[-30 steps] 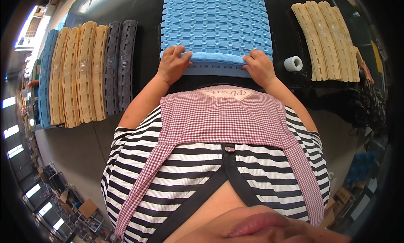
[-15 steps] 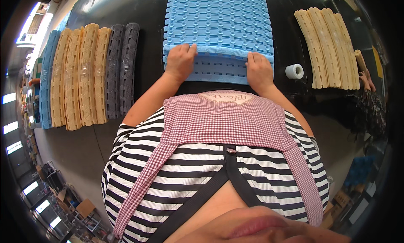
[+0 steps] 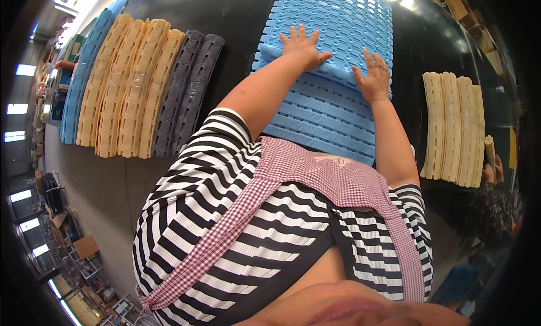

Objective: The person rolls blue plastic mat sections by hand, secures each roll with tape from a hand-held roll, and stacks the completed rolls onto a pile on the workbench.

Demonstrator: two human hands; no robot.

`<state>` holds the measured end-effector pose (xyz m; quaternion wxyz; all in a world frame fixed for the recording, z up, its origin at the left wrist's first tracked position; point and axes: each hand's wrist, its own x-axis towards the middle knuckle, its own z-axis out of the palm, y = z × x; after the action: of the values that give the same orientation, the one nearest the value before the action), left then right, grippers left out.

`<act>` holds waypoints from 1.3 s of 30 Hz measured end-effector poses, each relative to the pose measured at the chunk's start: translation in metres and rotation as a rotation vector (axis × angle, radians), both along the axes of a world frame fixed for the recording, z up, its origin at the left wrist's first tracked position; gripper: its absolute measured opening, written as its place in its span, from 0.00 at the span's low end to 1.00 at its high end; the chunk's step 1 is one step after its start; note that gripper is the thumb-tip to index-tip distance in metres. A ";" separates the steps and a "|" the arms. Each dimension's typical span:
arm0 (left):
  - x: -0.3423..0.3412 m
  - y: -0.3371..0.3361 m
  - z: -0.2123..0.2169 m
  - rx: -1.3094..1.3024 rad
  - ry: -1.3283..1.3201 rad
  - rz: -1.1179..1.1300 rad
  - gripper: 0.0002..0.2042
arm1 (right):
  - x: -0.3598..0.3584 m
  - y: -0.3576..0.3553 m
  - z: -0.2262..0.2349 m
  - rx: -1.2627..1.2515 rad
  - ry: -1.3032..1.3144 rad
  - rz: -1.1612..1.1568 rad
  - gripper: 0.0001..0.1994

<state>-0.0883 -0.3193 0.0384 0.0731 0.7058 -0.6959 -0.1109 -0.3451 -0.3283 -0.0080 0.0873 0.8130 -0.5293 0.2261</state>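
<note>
A blue mat (image 3: 338,55) is lying on the black counter (image 3: 239,21) in front of the person, reaching from close to the body toward the far side. Its farther part is showing rows of round knobs, while the nearer part is showing long ridges and slots, and a raised edge is running across between the two. The left hand (image 3: 304,48) is resting palm down on the knobby part, just behind that edge, with its fingers spread wide and gripping nothing. The right hand (image 3: 375,78) is also standing open at the mat's right side, its fingers pointing away from the body and its thumb held apart; how firmly it is touching the mat is hard to tell. The person is wearing a checked apron (image 3: 321,173) over a striped shirt (image 3: 197,173). To the left, a row of rolls is lying side by side: one blue roll (image 3: 84,83) outermost, then four yellow rolls (image 3: 143,83), then two dark grey rolls (image 3: 198,89) nearest the mat. To the right, four pale yellow rolls (image 3: 452,126) are lying together, and beyond them another person's hands (image 3: 499,171) are showing beside a further pale roll (image 3: 489,148).
</note>
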 end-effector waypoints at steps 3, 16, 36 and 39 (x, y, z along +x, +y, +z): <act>0.001 -0.031 -0.008 0.028 -0.055 -0.022 0.40 | 0.008 -0.002 0.004 0.017 -0.169 0.090 0.14; 0.027 -0.008 -0.041 -0.487 0.085 -0.374 0.18 | 0.016 0.001 0.006 0.151 0.022 0.066 0.33; -0.009 0.196 -0.053 -0.518 0.085 -0.387 0.36 | -0.028 0.163 0.013 0.266 0.097 0.210 0.32; -0.012 0.180 -0.046 -0.368 0.058 -0.298 0.39 | -0.030 0.147 0.023 0.264 0.117 0.322 0.38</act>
<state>-0.1004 -0.1390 -0.0073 0.2033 0.5664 -0.7986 -0.0121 -0.3750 -0.1817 0.0147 -0.0265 0.9032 -0.4118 0.1181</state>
